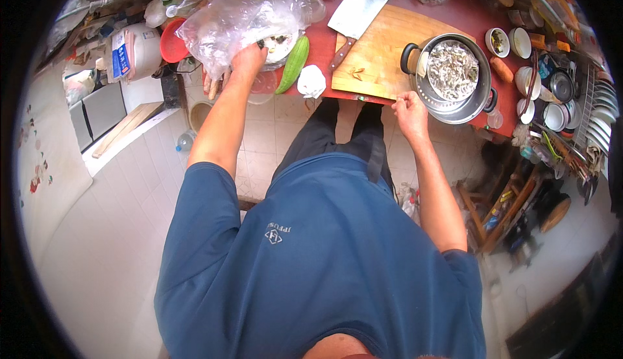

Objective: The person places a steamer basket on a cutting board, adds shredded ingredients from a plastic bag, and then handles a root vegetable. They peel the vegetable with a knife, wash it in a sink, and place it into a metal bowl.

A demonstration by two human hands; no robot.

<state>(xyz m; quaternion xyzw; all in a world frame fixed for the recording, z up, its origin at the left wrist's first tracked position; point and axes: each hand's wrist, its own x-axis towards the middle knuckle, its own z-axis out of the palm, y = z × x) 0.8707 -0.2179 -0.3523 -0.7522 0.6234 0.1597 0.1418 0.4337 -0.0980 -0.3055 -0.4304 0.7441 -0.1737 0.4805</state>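
Observation:
My left hand (249, 59) reaches to the near edge of a clear plastic bag (219, 23) and a white dish (280, 52) with dark bits; its fingertips are partly hidden, so its grip is unclear. A green ridged gourd (294, 64) and a crumpled white bundle (311, 81) lie to the right of it. My right hand (410, 110) is at the near edge of a wooden cutting board (375, 62), its fingers curled together; whether something small is between them cannot be seen. A cleaver (360, 11) lies over the board's left side. Beside my right hand, a steel pot (450, 110) holds a plate of pale, dark-flecked food pieces (452, 69).
Small bowls (497, 42) and an orange-brown root vegetable (501, 69) sit right of the pot. Farther right are stacked bowls and a rack of plates (601, 115). A red basin (174, 40) stands at the left, near a large white container (138, 52).

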